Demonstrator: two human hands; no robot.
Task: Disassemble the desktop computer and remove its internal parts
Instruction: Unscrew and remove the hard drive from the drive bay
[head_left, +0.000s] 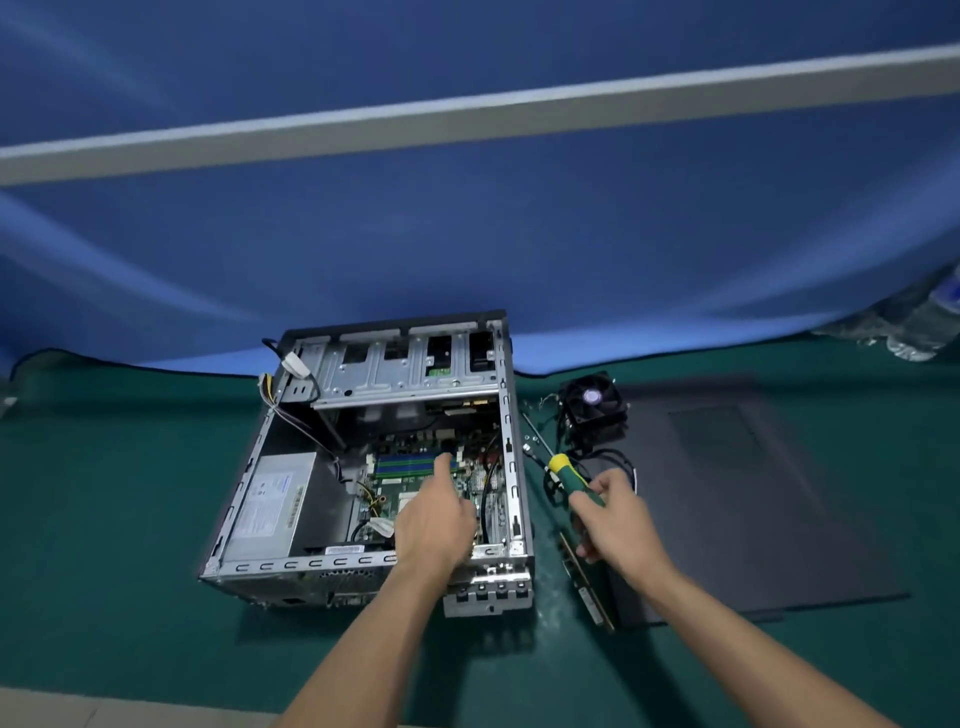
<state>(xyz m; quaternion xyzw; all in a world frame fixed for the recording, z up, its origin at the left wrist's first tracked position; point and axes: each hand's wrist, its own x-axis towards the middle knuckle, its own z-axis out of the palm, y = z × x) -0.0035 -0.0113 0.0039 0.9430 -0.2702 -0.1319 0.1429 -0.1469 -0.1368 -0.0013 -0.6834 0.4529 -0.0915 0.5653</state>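
The open desktop case (511, 499) lies on its side on the green mat. Inside it I see the motherboard (415, 483), blue and green memory slots (405, 464) and a grey power supply (272, 501). My left hand (434, 512) reaches into the case over the motherboard, thumb stretched toward the memory slots, its other fingers hidden behind the hand. My right hand (615, 519) is to the right of the case and grips a green and yellow screwdriver (566, 475), whose shaft points up and left along the case's right wall.
A removed black cooler fan (592, 405) with cables sits right of the case. The dark side panel (753, 499) lies flat at the right. A loose circuit card (589, 592) lies beside it. A blue partition stands behind the green mat (130, 493).
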